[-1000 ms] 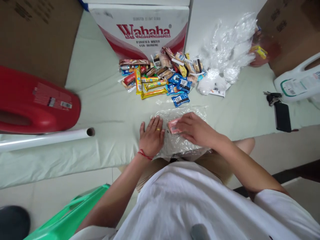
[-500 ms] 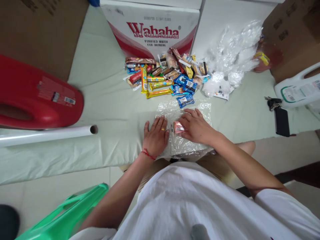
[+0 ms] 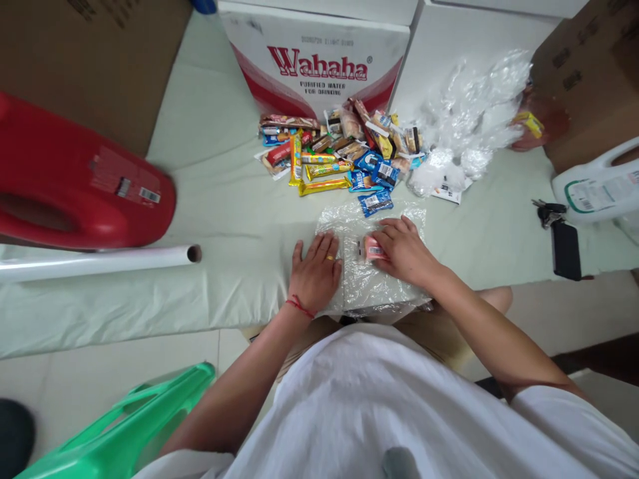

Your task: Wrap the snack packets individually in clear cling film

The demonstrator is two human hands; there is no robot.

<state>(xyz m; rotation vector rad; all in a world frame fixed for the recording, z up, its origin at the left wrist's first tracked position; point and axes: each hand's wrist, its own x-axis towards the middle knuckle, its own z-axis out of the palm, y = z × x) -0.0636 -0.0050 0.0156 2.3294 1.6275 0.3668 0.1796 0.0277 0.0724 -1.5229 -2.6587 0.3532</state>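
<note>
A sheet of clear plastic film (image 3: pixel 359 289) lies wrinkled on the cloth at the table's front edge. Flat on the film's left part rests my left hand (image 3: pixel 316 269), fingers stretched out, a ring on one finger. My right hand (image 3: pixel 405 251) is closed around a small pink snack packet (image 3: pixel 375 249) on the right part of the film. Its fingers cover the packet's right end. Just beyond the film lies a blue snack packet (image 3: pixel 375 202), in front of a pile of wrapped snacks (image 3: pixel 324 170) with several yellow bars.
Behind the snacks stands a Wahaha carton (image 3: pixel 319 56). Bundled clear plastic wrap (image 3: pixel 464 126) sits at the back right. On the left are a red jug (image 3: pixel 100 179) and a film roll (image 3: pixel 100 261); on the right, a white jug (image 3: pixel 594 186), keys (image 3: pixel 550 214) and a black phone (image 3: pixel 566 251).
My right hand has shifted slightly to the right with the pink snack packet, and more of the packet shows. My left hand stays flat on the film. The whole view has shifted a little.
</note>
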